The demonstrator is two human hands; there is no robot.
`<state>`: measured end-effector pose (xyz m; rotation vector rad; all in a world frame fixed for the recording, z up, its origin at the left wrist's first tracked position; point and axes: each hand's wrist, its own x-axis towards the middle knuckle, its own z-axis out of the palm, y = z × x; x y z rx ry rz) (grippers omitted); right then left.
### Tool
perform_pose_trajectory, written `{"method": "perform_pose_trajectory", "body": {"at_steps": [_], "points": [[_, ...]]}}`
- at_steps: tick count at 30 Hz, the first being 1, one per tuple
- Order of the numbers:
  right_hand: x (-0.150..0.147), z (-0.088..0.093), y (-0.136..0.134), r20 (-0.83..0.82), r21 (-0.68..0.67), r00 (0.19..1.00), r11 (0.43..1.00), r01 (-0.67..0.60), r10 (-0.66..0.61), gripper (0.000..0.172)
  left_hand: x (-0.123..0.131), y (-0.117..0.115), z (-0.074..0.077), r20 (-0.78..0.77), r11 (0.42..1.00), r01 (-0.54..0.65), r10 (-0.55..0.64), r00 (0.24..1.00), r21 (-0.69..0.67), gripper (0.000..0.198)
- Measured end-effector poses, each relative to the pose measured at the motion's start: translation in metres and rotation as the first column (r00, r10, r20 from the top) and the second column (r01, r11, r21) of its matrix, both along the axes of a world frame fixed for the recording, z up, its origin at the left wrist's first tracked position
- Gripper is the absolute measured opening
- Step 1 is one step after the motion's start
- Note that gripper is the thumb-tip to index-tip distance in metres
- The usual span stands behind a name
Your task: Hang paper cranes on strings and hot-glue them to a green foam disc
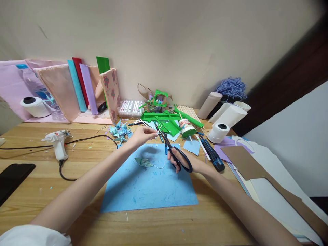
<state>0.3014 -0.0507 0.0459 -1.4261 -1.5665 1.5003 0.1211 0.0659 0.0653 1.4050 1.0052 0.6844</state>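
Fingers pinched, my left hand [144, 136] holds a thin white string [162, 167] near its end. My right hand [180, 159] grips the handles of black scissors [189, 164], whose blades point up and left to the string by my left fingertips. Whether the blades touch the string I cannot tell. From there the string seems to curve down to a folded light-blue paper piece [144, 162], patterned and crane-like. That piece lies on a blue paper sheet [153, 194] beneath both hands.
Folded blue paper cranes [121, 131] lie left of my left hand. A glue gun [58, 143] with its cord rests further left. Green paper scraps [171, 126], a marker box [131, 108], a blue-black cutter [214, 155] and a string spool [218, 132] stand around. Cardboard [242, 162] lies at right.
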Motion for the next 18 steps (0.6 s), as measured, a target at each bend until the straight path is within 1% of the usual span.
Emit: {"method": "perform_pose_trajectory", "body": {"at_steps": [3, 9, 13, 15, 16, 17, 18], "points": [[-0.005, 0.008, 0.000, 0.045, 0.004, 0.999, 1.000, -0.017, 0.017, 0.059, -0.002, -0.001, 0.004, -0.008, 1.000, 0.001, -0.001, 1.000, 0.004, 0.022], [-0.009, 0.012, 0.003, 0.109, -0.008, 0.992, 0.998, -0.067, 0.067, 0.051, -0.006, -0.003, 0.018, -0.090, 0.997, 0.037, -0.042, 0.995, -0.063, 0.033], [-0.007, 0.016, 0.002, 0.139, -0.018, 0.988, 0.998, -0.065, 0.066, 0.049, -0.007, -0.003, 0.020, -0.088, 0.994, 0.071, -0.078, 0.993, -0.079, 0.035], [-0.002, 0.017, 0.000, 0.232, 0.009, 0.972, 1.000, -0.027, 0.024, 0.048, -0.009, -0.003, 0.018, -0.081, 0.994, 0.084, -0.089, 0.993, -0.066, 0.032], [0.002, 0.017, -0.002, 0.321, 0.046, 0.947, 0.999, 0.007, -0.021, 0.047, -0.012, -0.003, 0.017, -0.078, 0.995, 0.089, -0.093, 0.993, -0.048, 0.030], [0.006, 0.017, -0.003, 0.437, 0.098, 0.896, 0.994, 0.047, -0.085, 0.045, -0.015, -0.004, 0.015, -0.075, 0.995, 0.092, -0.093, 0.993, -0.024, 0.029], [0.010, 0.015, -0.005, 0.562, 0.156, 0.812, 0.984, 0.080, -0.155, 0.042, -0.019, -0.006, 0.013, -0.075, 0.996, 0.092, -0.092, 0.993, 0.005, 0.028]]}}
